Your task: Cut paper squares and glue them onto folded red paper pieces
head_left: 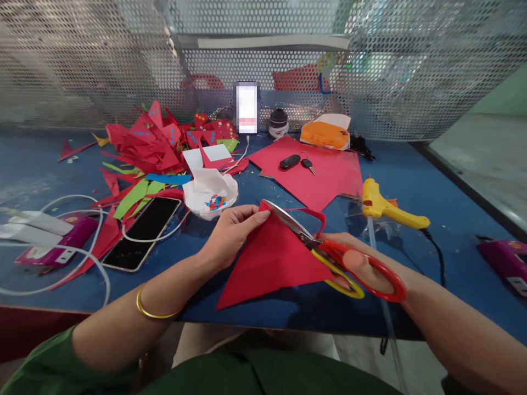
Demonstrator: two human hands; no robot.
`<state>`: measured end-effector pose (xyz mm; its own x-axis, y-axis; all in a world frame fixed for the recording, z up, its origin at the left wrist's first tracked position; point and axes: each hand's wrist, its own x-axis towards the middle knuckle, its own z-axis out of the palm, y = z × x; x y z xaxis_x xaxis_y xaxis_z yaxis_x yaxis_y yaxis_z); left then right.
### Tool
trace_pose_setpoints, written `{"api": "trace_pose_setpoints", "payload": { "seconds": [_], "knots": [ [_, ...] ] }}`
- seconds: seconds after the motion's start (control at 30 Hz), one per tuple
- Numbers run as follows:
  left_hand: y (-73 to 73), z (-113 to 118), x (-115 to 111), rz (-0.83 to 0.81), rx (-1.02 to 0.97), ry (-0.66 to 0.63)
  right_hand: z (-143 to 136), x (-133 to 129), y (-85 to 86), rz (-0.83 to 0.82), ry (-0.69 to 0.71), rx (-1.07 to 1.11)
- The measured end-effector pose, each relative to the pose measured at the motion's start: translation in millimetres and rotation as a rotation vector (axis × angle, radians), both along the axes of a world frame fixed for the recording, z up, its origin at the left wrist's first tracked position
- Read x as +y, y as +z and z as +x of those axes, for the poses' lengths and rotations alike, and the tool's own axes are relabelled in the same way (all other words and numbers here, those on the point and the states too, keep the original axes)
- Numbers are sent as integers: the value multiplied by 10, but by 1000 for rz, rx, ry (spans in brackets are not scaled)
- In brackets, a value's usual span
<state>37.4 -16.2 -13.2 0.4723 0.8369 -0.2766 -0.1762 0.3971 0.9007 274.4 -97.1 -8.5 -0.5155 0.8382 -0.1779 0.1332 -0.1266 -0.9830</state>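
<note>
My left hand [235, 230] pinches the upper corner of a red paper piece [272, 258] between thumb and fingers. Wrapped around the handles of a pair of scissors [354, 263], one red and one yellow, is my right hand [354, 249]. The blades lie along the paper's upper right edge, pointing at my left fingertips. A narrow red strip [321, 216] curls away beyond the blades. Just past my left hand stands a white paper bowl [195, 192] with small coloured bits [214, 202] in it.
Red cut-outs [144, 137] heap at the back left. A black phone [144, 233] and white cable [99, 263] lie left. Keys [290, 161] rest on red sheets [333, 170]. At right are a yellow glue gun [387, 206] and a purple device [502, 260]. Perforated metal [263, 60] stands behind.
</note>
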Motion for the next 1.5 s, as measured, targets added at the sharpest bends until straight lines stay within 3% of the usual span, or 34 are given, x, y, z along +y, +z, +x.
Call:
{"api": "trace_pose_setpoints", "payload": {
  "seconds": [0.27, 0.47, 1.0, 1.5],
  "knots": [
    [-13, -5, 13, -9, -13, 12, 9, 44, -14, 174, 13, -109],
    [-32, 1, 1, 1, 6, 8, -40, 16, -40, 110, -41, -153],
    [-53, 14, -2, 2, 18, 10, -72, -2, -91, 207, -63, -172],
    [-55, 7, 3, 19, 53, 29, -75, 4, -54, 153, -60, -148]
  ]
}}
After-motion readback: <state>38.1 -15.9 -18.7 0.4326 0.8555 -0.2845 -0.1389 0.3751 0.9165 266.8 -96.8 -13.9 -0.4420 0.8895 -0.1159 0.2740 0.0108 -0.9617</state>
